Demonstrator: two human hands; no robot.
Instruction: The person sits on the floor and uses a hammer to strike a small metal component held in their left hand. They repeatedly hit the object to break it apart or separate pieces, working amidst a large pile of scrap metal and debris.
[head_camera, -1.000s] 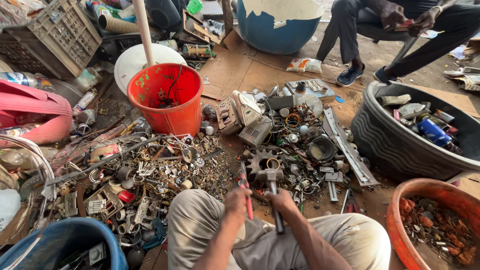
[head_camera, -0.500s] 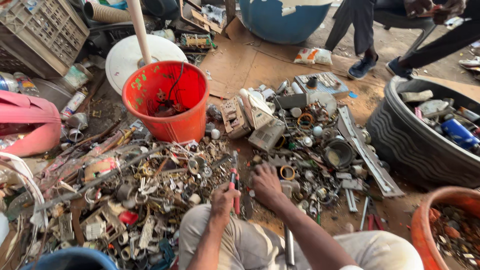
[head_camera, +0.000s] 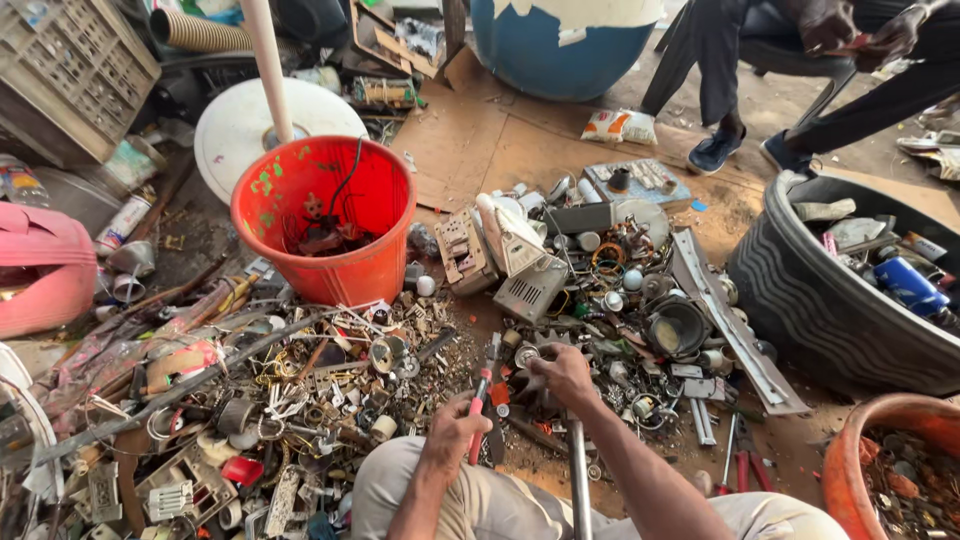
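Landmark: the red plastic bucket (head_camera: 325, 225), standing on the floor at the far edge of the scrap pile.

Nearest, well this side of the bucket: the left hand (head_camera: 455, 432) is closing its grip tight round a red-handled screwdriver (head_camera: 482, 408), shaft pointing up toward the bucket, likely so the tip can pry at the piece. Just beside it, the right hand (head_camera: 562, 372) is pressing its fingers down onto a dark round metal part (head_camera: 528, 388) lying on the ground, grip clamped over its top, apparently to steady it; how far the fingers wrap underneath I cannot tell. A grey metal rod (head_camera: 578, 478) is lying between the knees.

Round the hands, below the bucket: loose grey and brass metal scrap (head_camera: 300, 400) is spreading out within reach. To the bucket's right a beige casing (head_camera: 520, 250) is resting, further right a black rubber tub (head_camera: 830, 300) holding sorted pieces.

Beyond the bucket: a white disc (head_camera: 240, 125) and a blue drum (head_camera: 560, 45); another person's dark shoes (head_camera: 740, 150) are standing far right.
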